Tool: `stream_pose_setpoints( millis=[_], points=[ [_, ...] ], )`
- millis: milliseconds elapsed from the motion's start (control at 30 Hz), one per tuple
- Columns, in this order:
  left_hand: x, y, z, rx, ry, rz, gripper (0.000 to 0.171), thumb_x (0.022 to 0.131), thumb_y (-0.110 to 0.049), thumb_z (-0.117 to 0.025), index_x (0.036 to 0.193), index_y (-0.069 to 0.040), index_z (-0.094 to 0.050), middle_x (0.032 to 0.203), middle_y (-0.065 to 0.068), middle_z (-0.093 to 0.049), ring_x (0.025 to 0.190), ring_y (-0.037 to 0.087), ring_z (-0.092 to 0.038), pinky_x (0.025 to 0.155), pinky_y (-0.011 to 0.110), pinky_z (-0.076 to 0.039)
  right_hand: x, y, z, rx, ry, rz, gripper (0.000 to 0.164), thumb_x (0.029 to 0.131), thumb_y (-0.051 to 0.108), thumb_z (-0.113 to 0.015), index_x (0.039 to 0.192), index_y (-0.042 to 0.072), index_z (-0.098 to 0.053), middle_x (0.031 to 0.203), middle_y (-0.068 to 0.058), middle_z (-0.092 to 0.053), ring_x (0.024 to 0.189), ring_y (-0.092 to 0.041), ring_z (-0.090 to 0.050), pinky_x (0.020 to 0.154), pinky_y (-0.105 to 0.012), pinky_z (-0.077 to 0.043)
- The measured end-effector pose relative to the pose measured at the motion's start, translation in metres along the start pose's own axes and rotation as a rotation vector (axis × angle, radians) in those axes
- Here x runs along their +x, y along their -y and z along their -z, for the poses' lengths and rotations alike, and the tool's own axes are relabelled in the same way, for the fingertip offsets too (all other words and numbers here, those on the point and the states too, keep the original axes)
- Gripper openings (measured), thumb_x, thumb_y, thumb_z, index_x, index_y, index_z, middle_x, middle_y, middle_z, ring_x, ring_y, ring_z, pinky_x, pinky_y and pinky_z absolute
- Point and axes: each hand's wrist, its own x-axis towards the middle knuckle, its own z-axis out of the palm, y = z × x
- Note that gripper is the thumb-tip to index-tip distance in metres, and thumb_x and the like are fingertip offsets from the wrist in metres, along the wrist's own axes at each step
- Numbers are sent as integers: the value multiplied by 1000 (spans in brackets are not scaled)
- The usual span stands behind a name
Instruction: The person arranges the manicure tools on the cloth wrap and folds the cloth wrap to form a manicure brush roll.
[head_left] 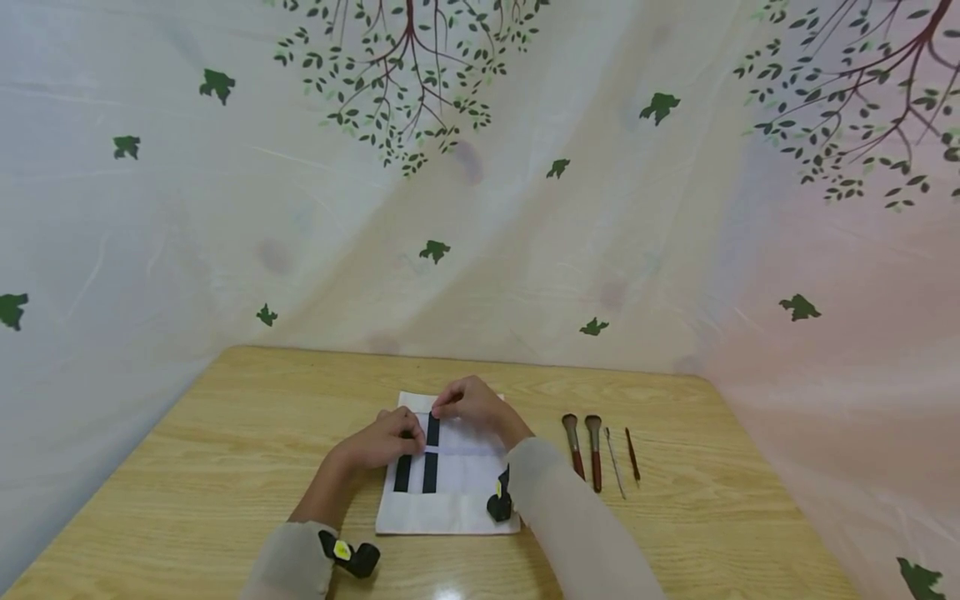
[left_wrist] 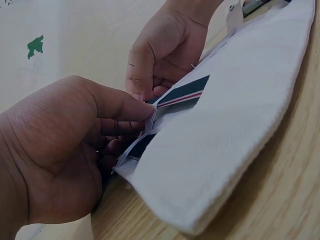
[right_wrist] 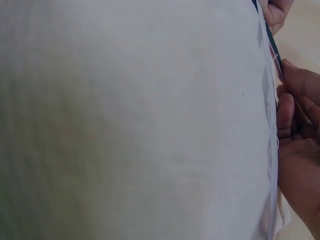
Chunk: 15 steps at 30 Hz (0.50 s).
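A white cloth case (head_left: 472, 512) lies on the table, a white elastic band (left_wrist: 150, 120) across it. Two flat dark nail files sit in its left part: the left nail file (head_left: 402, 473) and the one beside it, the second nail file (head_left: 431, 473), which passes under the band and shows a red-and-white layered edge in the left wrist view. My right hand (head_left: 476, 406) pinches the far end of this second nail file (right_wrist: 276, 56). My left hand (head_left: 382, 439) pinches the elastic band by the left nail file, its fingertips partly hidden behind the band.
Right of the case, two brushes with reddish handles, the left brush (head_left: 573, 446) and the right brush (head_left: 595, 450), lie beside a thin silver tool (head_left: 615, 463) and a slim brown stick (head_left: 632, 455). A printed cloth backdrop (head_left: 480, 300) hangs behind the wooden table (head_left: 225, 467).
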Motion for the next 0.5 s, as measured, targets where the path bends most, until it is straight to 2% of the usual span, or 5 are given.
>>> stream_pose_setpoints(
  millis=[500],
  points=[
    [0,-1,1,7,-2,-2,9,95,-15,-65,87,-16,-70,100,-2,-54,98,23,-40,83,38,-34,0,-2,-1,-38,6,-9,5,91,13,-78,93,15,-81,92,6,-74,87,-11,-62,78,-26,-49]
  ],
)
